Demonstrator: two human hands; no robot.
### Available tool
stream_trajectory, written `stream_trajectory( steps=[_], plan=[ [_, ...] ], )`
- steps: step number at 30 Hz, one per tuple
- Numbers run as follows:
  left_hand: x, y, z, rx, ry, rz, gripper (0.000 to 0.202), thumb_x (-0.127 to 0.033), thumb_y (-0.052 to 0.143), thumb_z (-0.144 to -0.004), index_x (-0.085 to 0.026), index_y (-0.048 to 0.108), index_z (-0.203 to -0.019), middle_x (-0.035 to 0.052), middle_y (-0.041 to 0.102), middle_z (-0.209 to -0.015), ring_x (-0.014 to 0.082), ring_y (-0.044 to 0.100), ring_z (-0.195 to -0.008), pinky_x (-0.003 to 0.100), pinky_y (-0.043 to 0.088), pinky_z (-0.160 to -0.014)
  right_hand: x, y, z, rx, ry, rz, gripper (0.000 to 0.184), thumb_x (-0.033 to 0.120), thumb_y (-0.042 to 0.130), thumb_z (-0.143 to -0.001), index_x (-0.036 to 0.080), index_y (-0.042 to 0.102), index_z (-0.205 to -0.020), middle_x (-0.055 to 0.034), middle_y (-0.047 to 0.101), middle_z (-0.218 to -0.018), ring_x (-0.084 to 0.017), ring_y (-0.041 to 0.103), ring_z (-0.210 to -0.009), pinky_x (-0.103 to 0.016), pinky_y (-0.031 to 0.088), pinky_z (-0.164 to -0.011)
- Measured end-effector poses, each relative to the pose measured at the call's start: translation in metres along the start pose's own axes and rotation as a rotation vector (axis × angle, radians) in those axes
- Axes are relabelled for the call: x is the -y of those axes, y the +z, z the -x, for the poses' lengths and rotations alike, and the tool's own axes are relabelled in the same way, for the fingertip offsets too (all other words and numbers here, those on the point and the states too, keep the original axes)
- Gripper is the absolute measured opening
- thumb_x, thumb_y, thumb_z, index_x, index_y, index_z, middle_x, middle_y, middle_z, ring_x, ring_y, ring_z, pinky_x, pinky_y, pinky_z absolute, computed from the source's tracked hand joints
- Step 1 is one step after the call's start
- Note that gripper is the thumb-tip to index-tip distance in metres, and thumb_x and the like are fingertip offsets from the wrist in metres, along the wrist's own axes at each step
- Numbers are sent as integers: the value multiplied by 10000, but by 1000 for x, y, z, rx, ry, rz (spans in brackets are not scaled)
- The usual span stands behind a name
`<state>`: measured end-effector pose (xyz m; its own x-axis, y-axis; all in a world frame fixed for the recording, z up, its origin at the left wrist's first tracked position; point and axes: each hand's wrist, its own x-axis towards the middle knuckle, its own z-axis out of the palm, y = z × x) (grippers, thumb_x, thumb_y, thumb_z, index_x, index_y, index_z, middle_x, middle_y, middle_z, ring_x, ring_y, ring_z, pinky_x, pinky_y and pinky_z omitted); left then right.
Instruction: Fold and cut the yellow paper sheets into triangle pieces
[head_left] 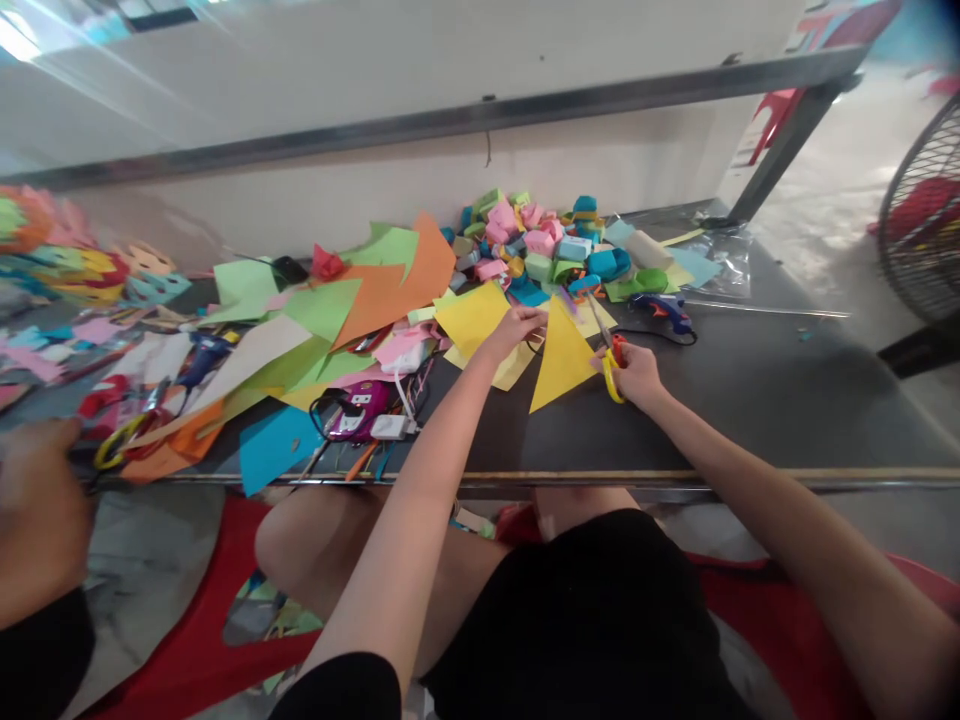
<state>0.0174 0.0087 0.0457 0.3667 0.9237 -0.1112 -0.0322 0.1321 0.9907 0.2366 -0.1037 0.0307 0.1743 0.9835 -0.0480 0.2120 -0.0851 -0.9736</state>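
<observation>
My right hand [637, 374] is closed around scissors [613, 375] with yellow and red handles, the blades pointing away toward the back of the table. Left of them stands a yellow paper triangle [559, 362], its right corner close to my right fingers. My left hand [519, 330] pinches at the triangle's upper left edge; its fingertips are partly hidden. Another yellow paper sheet [471, 318] lies beneath and left of my left hand, over paler yellow paper [514, 372].
Behind the paper sits a heap of small folded paper pieces [536, 240]. A blue glue gun [667, 312] lies at right, a purple power strip [361, 408] at left. Coloured sheets [397, 285] spread leftward. Another person's hand [41, 500] is at far left; a fan [926, 220] stands right.
</observation>
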Motion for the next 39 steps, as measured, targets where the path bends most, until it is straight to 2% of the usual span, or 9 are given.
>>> stream_trajectory(
  steps=[6,9,13,17,22,29,33,36,39],
  plan=[
    [3,3,3,133,-87,89,522,-649,744,-780,-139,706,-884,51,703,-743,122,657,-628,244,507,-615,-4,0,0,-115,-15,-21,556,576,856,-526,175,683,-869,28,587,-633,-118,481,-499,-265,433,-459],
    [6,7,2,118,15,3,494,-588,825,-721,-144,686,-887,35,701,-781,115,648,-659,231,495,-623,-10,-1,-3,-58,-36,32,546,577,840,-568,172,706,-908,11,616,-652,-130,498,-509,-267,438,-467],
    [12,11,3,120,159,-122,475,-574,853,-689,-170,609,-739,-7,612,-679,101,573,-604,234,456,-587,-13,-2,-5,-28,-147,239,438,562,830,-590,174,712,-758,-39,687,-702,-179,595,-610,-290,486,-570],
    [18,13,3,173,196,-123,485,-558,869,-671,-179,568,-696,-44,517,-609,86,506,-553,230,401,-552,-7,-5,-2,-40,-146,181,443,610,752,-658,172,700,-703,-58,693,-687,-202,635,-674,-314,508,-671],
    [22,16,0,97,241,-3,493,-601,836,-689,-171,626,-807,-1,631,-751,112,611,-683,245,476,-652,-7,-5,-2,-38,-116,137,506,651,777,-594,171,695,-731,-26,651,-677,-182,586,-656,-297,466,-631],
    [17,19,9,58,233,13,463,-603,788,-734,-164,650,-789,-1,627,-738,104,603,-655,230,477,-615,-11,-6,-8,7,-93,276,485,636,774,-580,175,676,-694,-28,626,-645,-196,577,-645,-294,436,-604],
    [19,16,13,-45,196,-25,403,-538,783,-745,-148,699,-805,7,646,-715,105,593,-615,227,468,-565,-6,-9,-8,71,-113,352,452,594,794,-593,172,665,-690,-41,663,-683,-212,615,-686,-289,458,-617],
    [23,17,13,-103,199,-44,397,-466,800,-749,-129,760,-954,13,681,-724,102,584,-603,229,472,-566,-5,-9,-10,84,-90,369,464,603,786,-601,171,672,-723,-26,644,-658,-191,586,-651,-286,447,-607],
    [18,16,12,-181,238,-53,560,-427,786,-803,-178,687,-1295,41,746,-872,125,646,-693,239,516,-634,-6,-7,-11,86,-80,380,477,622,776,-594,179,662,-728,-15,614,-635,-169,532,-619,-282,418,-592]
  ],
)
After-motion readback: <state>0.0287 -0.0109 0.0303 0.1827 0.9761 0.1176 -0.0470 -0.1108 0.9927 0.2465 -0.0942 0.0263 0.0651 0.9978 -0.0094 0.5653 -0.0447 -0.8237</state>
